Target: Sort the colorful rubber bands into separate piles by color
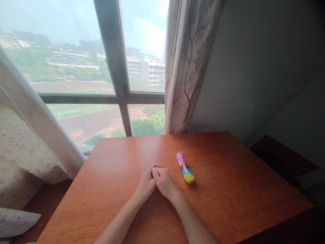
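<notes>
My left hand [146, 182] and my right hand [164, 181] rest clasped together on the wooden table [114, 176], with their fingers folded into one another. Both are closed, and nothing shows between them; the inner fingers are hidden. Just beyond and to the right of my right hand, apart from it, lies a slim, colourful wrapped bundle [185, 167]. It is pink at the far end, blue and patterned in the middle, and yellow at the near end. A small loop or tie shows at its pink tip. What kind of thing it is, I cannot tell.
Behind the table stands a large window [122, 98] looking out on a sports field and buildings. A patterned curtain [188, 67] hangs at its right, another curtain [30, 135] at the left. A grey wall [248, 67] rises on the right, with a dark brown surface [284, 154] below it.
</notes>
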